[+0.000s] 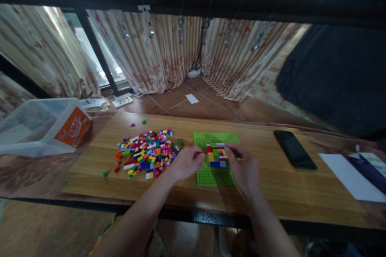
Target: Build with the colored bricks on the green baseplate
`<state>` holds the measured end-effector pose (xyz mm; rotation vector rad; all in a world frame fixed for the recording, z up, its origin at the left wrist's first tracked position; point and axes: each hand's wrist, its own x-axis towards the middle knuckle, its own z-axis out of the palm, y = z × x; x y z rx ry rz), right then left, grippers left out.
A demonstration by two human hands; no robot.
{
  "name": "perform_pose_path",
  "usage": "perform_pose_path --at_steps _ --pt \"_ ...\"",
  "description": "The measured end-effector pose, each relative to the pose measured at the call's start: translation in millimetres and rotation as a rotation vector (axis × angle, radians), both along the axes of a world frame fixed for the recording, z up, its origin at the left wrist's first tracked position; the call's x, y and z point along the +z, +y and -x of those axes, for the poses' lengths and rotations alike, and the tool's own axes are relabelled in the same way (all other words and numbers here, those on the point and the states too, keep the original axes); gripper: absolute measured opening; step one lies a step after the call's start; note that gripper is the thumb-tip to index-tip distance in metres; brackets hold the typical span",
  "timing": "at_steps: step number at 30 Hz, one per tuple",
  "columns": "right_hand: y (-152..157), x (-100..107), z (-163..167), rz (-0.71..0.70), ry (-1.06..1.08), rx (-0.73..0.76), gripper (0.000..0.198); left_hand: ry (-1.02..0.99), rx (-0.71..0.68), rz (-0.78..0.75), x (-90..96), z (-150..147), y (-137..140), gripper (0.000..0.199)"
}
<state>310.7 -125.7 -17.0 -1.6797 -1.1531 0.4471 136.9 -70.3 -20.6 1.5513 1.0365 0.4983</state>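
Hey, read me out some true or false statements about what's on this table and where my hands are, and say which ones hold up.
1. The loose brick pile lies to the left of the green baseplate. True.
2. The black phone lies on the baseplate. False: it lies on the wooden table, to the right of the baseplate.
3. Fingers of both the left hand and the right hand are over the baseplate. True.
4. The clear plastic bin carries a blue label. False: its label is orange.
5. The assembled bricks on the baseplate are of several colours. True.
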Motion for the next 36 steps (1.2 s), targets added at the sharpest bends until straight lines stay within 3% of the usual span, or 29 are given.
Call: perform_pose_path --at_steps 6,12,15,26,34,36 --pt "-0.9 0.4 4.3 -0.013 0.013 0.027 0.025 0.186 -0.019 -0.115 6.6 -9.7 -9.2 0.022" --pt "-0.5 -1.4 2.8 -0.027 0.008 0.026 0.023 0.382 0.016 -0.403 7.0 -23.2 -15.4 0.022" --pt "-0.6 -1.6 2.5 -0.026 -0.003 0.03 0.023 0.419 0.031 -0.473 4.4 -26.7 -15.8 0.024" --pt "2.5 -10.4 -0.4 -0.01 -0.197 0.197 0.029 0.208 -0.013 -0.402 -0.4 -26.1 -8.1 0.03" --pt "4.1 -15.1 -0.7 -0.025 -0.287 0.165 0.03 0.156 0.097 -0.357 -9.3 -25.0 -1.2 0.015" --pt "4.8 -15.9 -1.6 -0.025 -0.275 0.162 0.029 0.165 0.12 -0.343 -11.2 -25.7 -1.9 0.021"
